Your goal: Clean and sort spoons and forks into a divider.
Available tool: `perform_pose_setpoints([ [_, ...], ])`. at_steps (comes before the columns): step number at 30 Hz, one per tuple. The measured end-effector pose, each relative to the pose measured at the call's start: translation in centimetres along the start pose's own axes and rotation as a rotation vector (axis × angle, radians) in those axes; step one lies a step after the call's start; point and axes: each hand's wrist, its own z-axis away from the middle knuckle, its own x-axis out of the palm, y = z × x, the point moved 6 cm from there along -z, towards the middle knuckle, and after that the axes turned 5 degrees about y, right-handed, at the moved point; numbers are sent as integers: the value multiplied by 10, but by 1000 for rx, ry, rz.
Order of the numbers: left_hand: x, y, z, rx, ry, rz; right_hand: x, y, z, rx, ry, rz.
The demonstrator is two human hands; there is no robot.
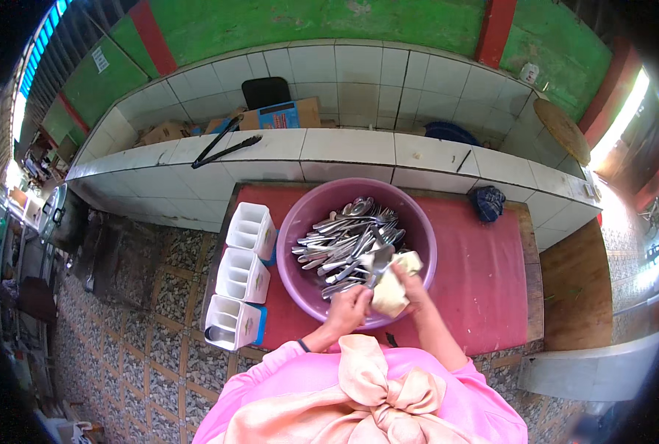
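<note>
A purple plastic basin (288, 261) holds a heap of metal spoons and forks (346, 238). Over its near rim my left hand (349, 309) grips metal cutlery (384, 258) by the handle end; the broad end looks like a spoon, though blur hides how many pieces there are. My right hand (411, 286) is closed around a cream cloth (391, 293), which lies against or just beside the held cutlery.
Three white divided cutlery holders (243, 277) line the red-covered table's (474, 277) left side. A dark blue cloth bundle (487, 203) lies at the back right. Black tongs (224, 145) rest on the white tiled ledge (346, 147), behind which stands a cardboard box (306, 112).
</note>
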Motion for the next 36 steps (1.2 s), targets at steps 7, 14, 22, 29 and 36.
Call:
perform_pose_setpoints([
  [7, -28, 10, -8, 147, 59, -161, 18, -9, 11, -2, -89, 469],
  [14, -30, 43, -21, 541, 163, -228, 65, -2, 33, -99, -318, 749],
  [22, -67, 42, 1, 469, 341, -127, 78, 1, 57, -98, -554, 844],
  [29, -161, 48, 41, 385, 831, 38, 53, 14, 48, -249, -532, 1043],
  [36, -264, 79, 131, 675, 1198, -558, -29, 3, 17, -104, 25, 680],
])
